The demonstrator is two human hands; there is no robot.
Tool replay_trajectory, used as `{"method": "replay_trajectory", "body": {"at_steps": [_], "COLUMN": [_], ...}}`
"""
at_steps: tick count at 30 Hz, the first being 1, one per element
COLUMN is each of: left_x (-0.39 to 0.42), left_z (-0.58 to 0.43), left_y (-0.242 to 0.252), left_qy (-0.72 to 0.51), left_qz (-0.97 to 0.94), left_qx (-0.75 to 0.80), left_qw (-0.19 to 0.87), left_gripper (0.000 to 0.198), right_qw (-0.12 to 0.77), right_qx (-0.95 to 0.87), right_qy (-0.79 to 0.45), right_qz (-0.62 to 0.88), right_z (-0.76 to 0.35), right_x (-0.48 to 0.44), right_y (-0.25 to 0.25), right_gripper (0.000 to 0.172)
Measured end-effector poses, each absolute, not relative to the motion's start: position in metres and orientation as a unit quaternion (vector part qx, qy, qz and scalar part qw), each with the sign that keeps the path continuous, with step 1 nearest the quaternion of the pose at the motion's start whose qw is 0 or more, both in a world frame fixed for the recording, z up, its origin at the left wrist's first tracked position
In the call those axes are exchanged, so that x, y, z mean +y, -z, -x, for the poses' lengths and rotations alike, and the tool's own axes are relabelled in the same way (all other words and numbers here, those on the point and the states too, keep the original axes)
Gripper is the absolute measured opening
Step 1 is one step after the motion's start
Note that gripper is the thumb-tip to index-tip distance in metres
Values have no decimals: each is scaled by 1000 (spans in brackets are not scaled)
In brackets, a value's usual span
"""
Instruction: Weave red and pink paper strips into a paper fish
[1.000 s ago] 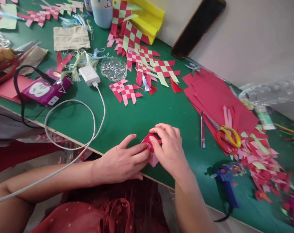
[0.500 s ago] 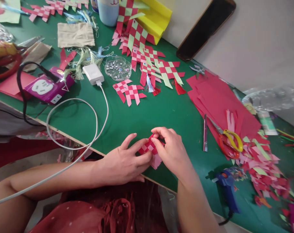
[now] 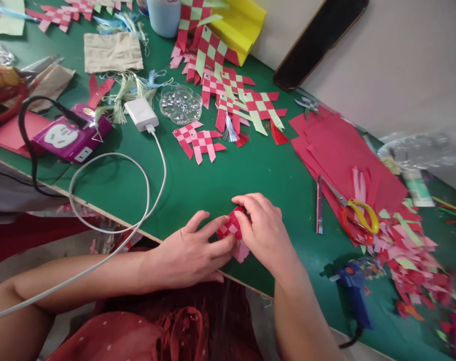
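Pinches a red-and-pink woven piece [image 3: 233,229] in the closed grip of left hand [image 3: 190,253] and right hand [image 3: 266,234], at the green surface's [image 3: 228,175] near edge. Farther out, scissors [image 3: 355,216] on red paper sheets [image 3: 336,145] to the right, finished weaves [image 3: 228,95] behind, then a pale wall [image 3: 401,60].

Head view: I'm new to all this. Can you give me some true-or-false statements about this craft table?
1. The left hand and right hand both grip the woven piece. True.
2. The scissors lie left of the hands. False: they lie to the right, on red paper.
3. A white charger sits on the green table. True.
4. The right hand holds the blue glue gun. False: it lies untouched on the table.
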State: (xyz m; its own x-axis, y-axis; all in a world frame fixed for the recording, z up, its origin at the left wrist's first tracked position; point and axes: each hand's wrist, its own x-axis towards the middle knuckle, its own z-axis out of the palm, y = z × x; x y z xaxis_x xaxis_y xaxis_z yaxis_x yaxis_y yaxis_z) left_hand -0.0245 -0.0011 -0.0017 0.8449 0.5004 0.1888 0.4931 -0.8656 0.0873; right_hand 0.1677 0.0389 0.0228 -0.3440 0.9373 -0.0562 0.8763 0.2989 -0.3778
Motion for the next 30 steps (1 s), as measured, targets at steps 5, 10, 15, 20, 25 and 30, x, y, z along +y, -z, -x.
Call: {"method": "replay_trajectory", "body": {"at_steps": [5,10,15,20,25,30], "left_x": [-4,-8,-11,-14,-13,-12], "left_z": [26,30,32,34,38,39], "left_y": [4,4,3,4,8,6], "left_qy": [-106,-90,-71,-62,-56,-46], "left_qz": [-957,-959,-959,-961,-965,-968], "left_qx": [268,269,274,267,256,246], "left_qw": [12,22,23,22,9,9], "left_gripper": [60,67,71,73,77,91], "right_qw": [173,221,187,163,150,158], "right_qx": [-778,-793,-821,-832,-829,-826], "right_qy": [-192,-144,-108,-92,-85,-94], "right_qz": [573,549,529,522,531,533], "right_z": [-172,-175,-181,-187,-188,-191], "right_x": [37,31,15,4,1,1], "right_y": [-20,-24,-25,-18,-11,-12], "right_gripper": [25,21,25,26,24,29]}}
